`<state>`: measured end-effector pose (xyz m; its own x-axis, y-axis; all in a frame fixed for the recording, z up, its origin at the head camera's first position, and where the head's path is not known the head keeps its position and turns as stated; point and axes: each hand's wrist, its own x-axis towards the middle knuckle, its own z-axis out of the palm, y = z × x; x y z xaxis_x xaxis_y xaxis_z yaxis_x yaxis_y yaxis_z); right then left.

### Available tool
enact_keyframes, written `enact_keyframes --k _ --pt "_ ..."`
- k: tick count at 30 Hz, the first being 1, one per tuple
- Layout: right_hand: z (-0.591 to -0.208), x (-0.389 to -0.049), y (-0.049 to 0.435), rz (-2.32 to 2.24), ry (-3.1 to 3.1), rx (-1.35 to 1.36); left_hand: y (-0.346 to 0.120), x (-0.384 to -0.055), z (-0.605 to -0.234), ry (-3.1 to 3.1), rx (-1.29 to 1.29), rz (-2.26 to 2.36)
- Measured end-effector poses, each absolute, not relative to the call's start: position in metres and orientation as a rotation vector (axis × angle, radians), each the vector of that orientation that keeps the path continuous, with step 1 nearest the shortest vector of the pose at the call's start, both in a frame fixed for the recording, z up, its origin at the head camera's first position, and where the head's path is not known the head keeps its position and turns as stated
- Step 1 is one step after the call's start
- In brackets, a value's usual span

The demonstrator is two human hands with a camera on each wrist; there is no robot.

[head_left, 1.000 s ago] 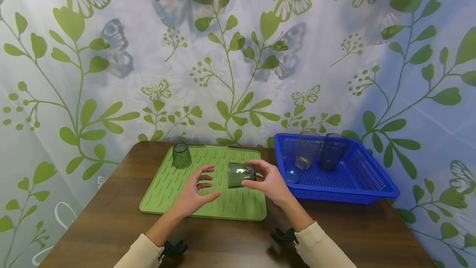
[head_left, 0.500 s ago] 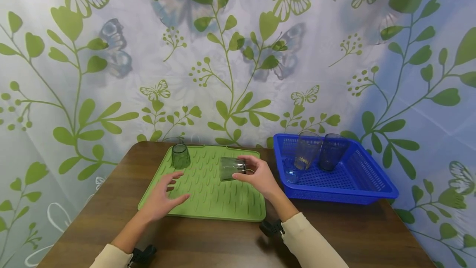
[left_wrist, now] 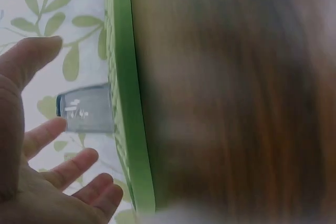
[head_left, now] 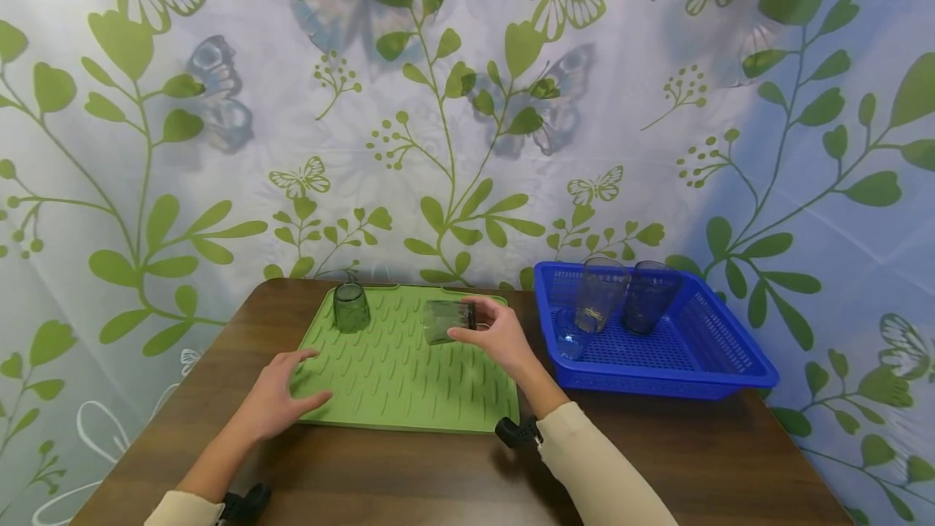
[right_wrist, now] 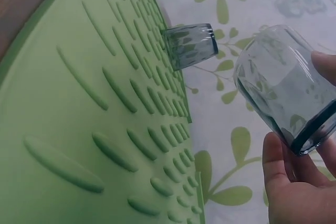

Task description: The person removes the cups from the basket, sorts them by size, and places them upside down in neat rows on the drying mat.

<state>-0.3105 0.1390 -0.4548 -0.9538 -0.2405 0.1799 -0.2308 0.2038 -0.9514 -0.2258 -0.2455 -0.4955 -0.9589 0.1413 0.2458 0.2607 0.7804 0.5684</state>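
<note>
My right hand (head_left: 500,335) grips a tinted glass tumbler (head_left: 441,321) by its thick base end, thumb on one side and fingers on the other. The tumbler lies sideways in the air above the green ridged drying mat (head_left: 402,384), its mouth pointing left. A second tumbler (head_left: 352,308) stands upside down at the mat's back left; its thick base faces away from the mat in the right wrist view. Beside the mat's front left edge, my left hand (head_left: 277,396) is spread with nothing in it, thumb and fingers apart.
To the right, a blue plastic basket (head_left: 657,380) holds a tall clear glass (head_left: 602,295), a tall dark glass (head_left: 648,299) and a small bluish glass (head_left: 573,339). Everything is on a brown wooden table (head_left: 409,469), with a leaf-patterned curtain (head_left: 467,104) behind.
My left hand has moved left, away from the held tumbler, to the mat's front left side. The right hand has carried the tumbler slightly left and farther back over the mat.
</note>
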Motion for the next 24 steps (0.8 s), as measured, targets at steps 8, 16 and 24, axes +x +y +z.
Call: enact_keyframes --k 8,16,24 --pt "-0.456 -0.319 0.130 -1.892 2.498 -0.423 -0.264 -0.225 -0.501 -2.876 -0.264 -0.886" --pt "-0.453 -0.328 0.122 -1.863 2.520 -0.378 -0.276 -0.225 -0.501 -2.952 -0.244 -0.784" --pt "-0.454 -0.337 0.118 -1.857 2.512 -0.387 -0.283 -0.223 -0.494 -3.072 -0.233 -0.649"
